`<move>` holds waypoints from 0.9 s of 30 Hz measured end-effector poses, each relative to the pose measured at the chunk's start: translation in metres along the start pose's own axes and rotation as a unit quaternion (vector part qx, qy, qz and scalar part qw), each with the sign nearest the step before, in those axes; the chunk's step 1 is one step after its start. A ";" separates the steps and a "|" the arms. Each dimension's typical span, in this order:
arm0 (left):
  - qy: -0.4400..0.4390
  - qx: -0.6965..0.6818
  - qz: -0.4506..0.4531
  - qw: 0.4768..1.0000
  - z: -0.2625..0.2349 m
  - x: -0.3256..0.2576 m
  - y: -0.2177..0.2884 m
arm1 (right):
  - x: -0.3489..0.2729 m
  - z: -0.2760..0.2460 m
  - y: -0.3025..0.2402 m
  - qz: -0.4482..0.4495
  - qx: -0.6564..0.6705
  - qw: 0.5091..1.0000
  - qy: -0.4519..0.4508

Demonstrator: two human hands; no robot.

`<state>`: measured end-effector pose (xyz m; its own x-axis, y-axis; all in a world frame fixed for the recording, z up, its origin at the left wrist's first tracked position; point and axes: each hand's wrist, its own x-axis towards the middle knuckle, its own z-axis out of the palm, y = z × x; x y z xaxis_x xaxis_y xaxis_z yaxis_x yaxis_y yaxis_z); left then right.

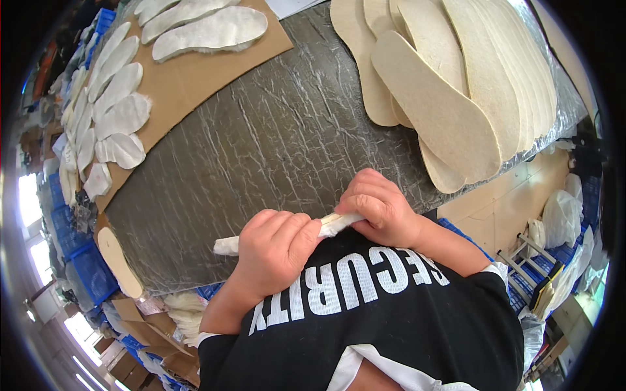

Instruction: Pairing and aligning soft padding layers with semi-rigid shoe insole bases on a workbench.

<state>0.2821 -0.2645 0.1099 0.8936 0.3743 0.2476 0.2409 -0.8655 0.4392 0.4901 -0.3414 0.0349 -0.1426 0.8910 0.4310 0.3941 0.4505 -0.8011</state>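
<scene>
Close to my chest, at the table's front edge, a white fleecy insole (334, 226) is held edge-on, with a thin cream strip showing along its upper side. My left hand (275, 246) is closed round it, and one white end sticks out to the left. Farther right, my right hand (379, 205) pinches the other end between thumb and fingers. The insole's face is turned away and mostly hidden by my hands. Beyond my right hand lies a fanned stack of large beige insoles (433, 101) on the table.
The table (261, 143) has a dark, wrinkled plastic cover. At the back left, cardboard (195, 81) bears several white fleecy insoles (212, 32). A single beige insole (119, 264) lies at the left edge. Blue crates (91, 270) stand left of the table; a small stepladder (529, 270) is at right.
</scene>
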 end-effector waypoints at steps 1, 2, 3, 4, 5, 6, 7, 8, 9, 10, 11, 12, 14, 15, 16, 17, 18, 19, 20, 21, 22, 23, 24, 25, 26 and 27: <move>-0.005 0.001 0.000 1.000 -0.001 0.000 0.000 | 0.000 0.000 0.000 -0.007 0.005 1.000 0.011; -0.010 0.003 0.001 1.000 -0.002 0.001 0.001 | 0.000 0.000 -0.001 -0.013 0.010 1.000 0.023; -0.012 0.002 0.005 1.000 -0.004 0.003 0.002 | 0.002 -0.001 0.001 -0.012 0.008 1.000 0.026; -0.046 0.019 -0.038 0.998 -0.008 0.006 0.005 | 0.005 -0.003 0.003 -0.033 -0.006 0.999 0.041; -0.080 0.037 -0.080 0.993 -0.010 0.008 0.007 | 0.008 -0.005 0.006 -0.053 -0.020 0.997 0.056; -0.080 0.041 -0.074 0.993 -0.012 0.010 0.007 | 0.014 -0.008 0.007 -0.056 -0.023 0.996 0.061; -0.075 0.059 -0.077 0.992 -0.013 0.012 0.006 | 0.021 -0.011 0.007 -0.069 -0.038 0.994 0.075; -0.069 0.077 -0.079 0.991 -0.015 0.014 0.006 | 0.027 -0.013 0.007 -0.083 -0.054 0.991 0.088; -0.044 0.087 -0.093 0.991 -0.016 0.016 0.006 | 0.031 -0.013 0.007 -0.085 -0.061 0.988 0.109; -0.040 0.092 -0.089 0.991 -0.018 0.020 0.002 | 0.033 -0.013 0.005 -0.091 -0.065 0.987 0.112; 0.003 0.126 -0.055 0.990 -0.022 0.025 -0.006 | 0.032 -0.010 0.001 -0.051 -0.041 0.991 0.113; 0.050 0.161 -0.025 0.985 -0.024 0.029 -0.013 | 0.032 -0.007 -0.002 -0.013 -0.018 0.994 0.109; 0.030 0.178 -0.050 0.982 -0.030 0.042 -0.020 | 0.032 0.003 -0.009 0.041 0.014 0.998 0.044; 0.009 0.158 -0.042 0.986 -0.032 0.048 -0.027 | 0.031 0.008 -0.009 0.072 0.080 0.994 0.011; -0.010 0.143 -0.037 0.989 -0.038 0.052 -0.032 | 0.031 0.013 -0.011 0.100 0.146 0.984 -0.027; -0.027 0.130 -0.030 0.991 -0.041 0.054 -0.038 | 0.030 0.019 -0.014 0.125 0.204 0.970 -0.044; -0.043 0.118 -0.026 0.992 -0.045 0.053 -0.045 | 0.032 0.026 -0.015 0.149 0.261 0.952 -0.066; -0.063 0.098 -0.027 0.993 -0.048 0.056 -0.048 | 0.033 0.028 -0.015 0.164 0.275 0.943 -0.093; -0.053 0.104 -0.038 0.992 -0.051 0.057 -0.050 | 0.033 0.034 -0.012 0.156 0.274 0.943 -0.107; -0.105 0.107 -0.023 0.988 -0.054 0.060 -0.052 | 0.033 0.040 -0.010 0.201 0.368 0.903 -0.091; -0.158 0.107 -0.008 0.982 -0.057 0.063 -0.053 | 0.033 0.043 -0.008 0.245 0.456 0.852 -0.074; -0.167 0.108 -0.004 0.980 -0.058 0.068 -0.052 | 0.035 0.043 -0.008 0.252 0.514 0.816 -0.084; -0.162 0.108 -0.010 0.981 -0.057 0.071 -0.053 | 0.036 0.043 -0.008 0.252 0.512 0.816 -0.092; -0.164 0.103 0.000 0.981 -0.056 0.073 -0.055 | 0.036 0.044 -0.007 0.253 0.517 0.812 -0.096; -0.166 0.097 0.011 0.981 -0.055 0.075 -0.056 | 0.037 0.045 -0.007 0.254 0.521 0.809 -0.100; -0.174 0.095 0.011 0.980 -0.056 0.077 -0.057 | 0.039 0.045 -0.008 0.253 0.510 0.816 -0.102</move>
<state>0.3158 -0.1683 0.1520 0.9662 0.2485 -0.0683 0.2577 -0.9307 0.2597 0.4408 -0.3081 0.0395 -0.3850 0.9212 -0.0558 -0.4970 -0.2579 -0.8285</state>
